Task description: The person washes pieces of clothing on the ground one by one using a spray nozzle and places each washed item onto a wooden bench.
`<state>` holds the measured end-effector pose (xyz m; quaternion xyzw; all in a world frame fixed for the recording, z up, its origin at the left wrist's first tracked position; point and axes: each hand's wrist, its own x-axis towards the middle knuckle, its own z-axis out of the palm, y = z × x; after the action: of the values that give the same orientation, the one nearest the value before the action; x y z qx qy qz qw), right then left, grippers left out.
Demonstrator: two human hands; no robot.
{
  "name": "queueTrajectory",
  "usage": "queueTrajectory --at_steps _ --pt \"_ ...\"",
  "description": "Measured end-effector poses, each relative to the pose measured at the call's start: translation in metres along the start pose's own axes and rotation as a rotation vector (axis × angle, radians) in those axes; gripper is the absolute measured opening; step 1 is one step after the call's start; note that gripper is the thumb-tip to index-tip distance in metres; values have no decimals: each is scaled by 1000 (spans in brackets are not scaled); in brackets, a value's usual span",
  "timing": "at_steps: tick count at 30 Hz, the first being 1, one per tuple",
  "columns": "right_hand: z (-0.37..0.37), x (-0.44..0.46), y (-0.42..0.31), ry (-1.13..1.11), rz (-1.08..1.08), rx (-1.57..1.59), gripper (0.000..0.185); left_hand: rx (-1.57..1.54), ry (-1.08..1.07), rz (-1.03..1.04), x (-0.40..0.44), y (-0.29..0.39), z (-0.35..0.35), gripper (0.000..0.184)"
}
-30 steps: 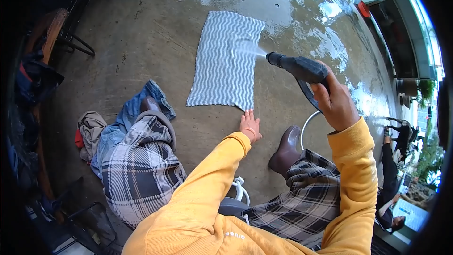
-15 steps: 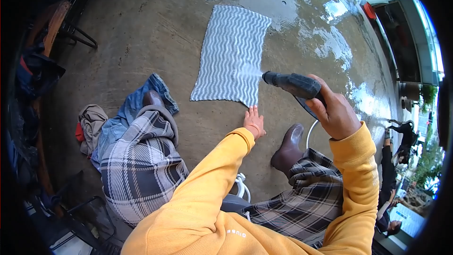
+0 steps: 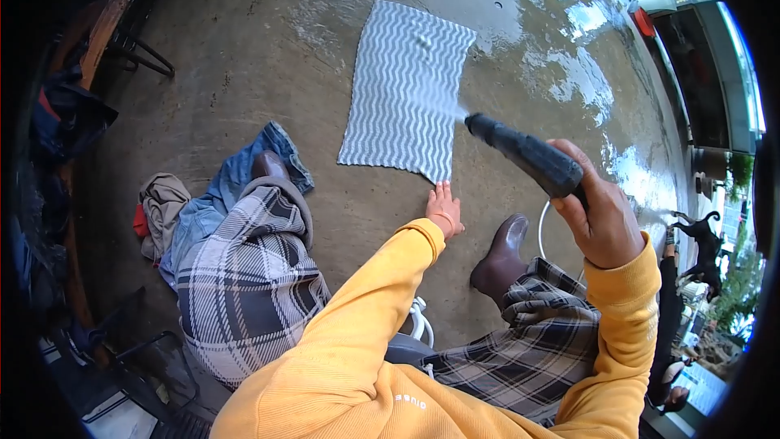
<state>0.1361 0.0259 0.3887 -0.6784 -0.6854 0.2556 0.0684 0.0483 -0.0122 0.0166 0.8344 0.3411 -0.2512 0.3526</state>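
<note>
A grey-and-white wavy-striped cloth mat (image 3: 398,106) lies flat on the wet concrete floor in front of me. The fingers of my left hand (image 3: 444,210) are stretched out, with their tips resting on the mat's near right corner. My right hand (image 3: 601,215) is wrapped round a black spray gun (image 3: 528,154), which points left and away. White water spray (image 3: 439,102) leaves its nozzle and strikes the right part of the mat. The gun's grip is mostly hidden in my palm.
Jeans (image 3: 213,195) and a beige garment (image 3: 165,207) lie by my left boot (image 3: 270,166). A white hose (image 3: 542,232) runs beside my right boot (image 3: 501,254). A wooden bench (image 3: 104,32) stands at left. A black dog (image 3: 703,244) and a person (image 3: 670,382) are at right.
The spray gun has tilted, its rear end moving right and down while the spray now spreads up and left across the mat. My left hand stays at the mat's corner.
</note>
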Motion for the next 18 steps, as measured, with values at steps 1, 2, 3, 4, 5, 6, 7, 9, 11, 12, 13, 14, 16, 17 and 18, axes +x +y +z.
queueTrajectory --at_steps 1,2,3,4,5,6,7,9,11,12,13,14,16,17,18 --pt "0 -3 0 -81 67 -32 48 0 1 0 0 0 0 75" --pt "1 -5 1 -83 64 -31 48 -1 3 0 0 -1 1 75" --pt "3 -7 3 -169 99 -50 49 -2 2 -2 0 -1 1 75" --pt "5 -9 5 -255 134 -69 49 -8 4 -2 0 -2 1 75" --pt "5 -10 4 -297 163 -48 50 -16 3 1 -2 -1 0 75" --pt "7 -11 5 -299 162 -47 50 -18 1 0 -2 -1 1 75" --pt "10 -11 6 -297 113 -60 50 -4 13 -2 -1 0 2 75" --pt "13 -11 3 -297 54 -72 51 9 24 -5 2 1 5 76" --pt "13 -9 -3 -298 25 -42 52 18 11 -28 9 3 11 80" --pt "12 -7 -6 -298 -2 -13 52 17 8 -27 10 3 13 80" --pt "12 -6 -8 -298 -2 -12 52 -65 53 2 23 1 28 80" --pt "12 -6 -10 -294 -38 -5 54 -145 96 34 26 -1 31 81" --pt "13 -4 -13 -290 -75 2 55 -24 20 13 16 1 17 79" --pt "14 -3 -15 -272 -120 -5 56 51 -50 -2 -2 3 -6 78" --pt "14 -2 -17 -256 -165 -11 58 69 -86 4 -7 3 -15 77"
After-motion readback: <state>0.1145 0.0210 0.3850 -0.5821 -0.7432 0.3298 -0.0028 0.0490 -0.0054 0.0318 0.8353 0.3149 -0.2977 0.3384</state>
